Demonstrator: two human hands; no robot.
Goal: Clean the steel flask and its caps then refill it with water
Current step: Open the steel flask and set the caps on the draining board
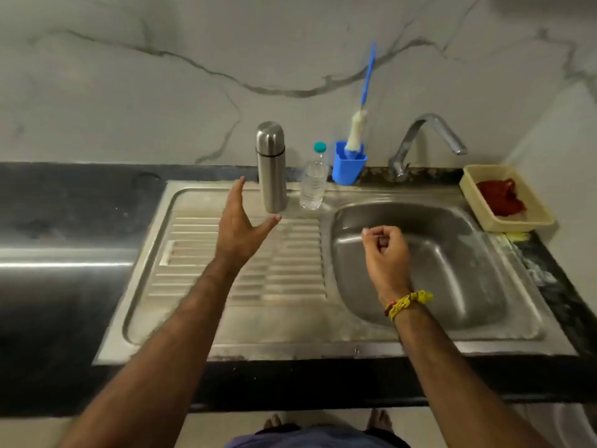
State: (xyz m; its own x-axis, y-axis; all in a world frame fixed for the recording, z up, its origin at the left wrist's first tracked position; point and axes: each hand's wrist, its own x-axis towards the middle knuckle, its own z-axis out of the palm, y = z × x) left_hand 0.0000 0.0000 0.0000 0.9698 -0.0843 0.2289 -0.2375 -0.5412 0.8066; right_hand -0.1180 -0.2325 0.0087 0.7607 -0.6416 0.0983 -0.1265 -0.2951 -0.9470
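Fingers of the left hand (237,227) are spreading wide, thumb apart from the rest, grasping nothing and reaching toward the steel flask (271,166) without touching it. Fingers of the right hand (386,250) are curling loosely into the palm, also empty, hovering over the sink basin (452,253). The flask is standing upright at the back of the ribbed drainboard (245,260), just left of the basin, with its domed outer cap on. Just beside it, to the right, a clear plastic water bottle (313,184) with a teal lid is standing, and next to that a blue holder (349,163) is keeping a blue-handled bottle brush (363,101) upright against the marble wall. The tap (426,137) behind the basin is showing no running water, and the basin is looking dry. Judging from this, the task is barely beginning: the flask is not yet opened, and unscrewing the caps, scrubbing, rinsing and refilling are all left to do.
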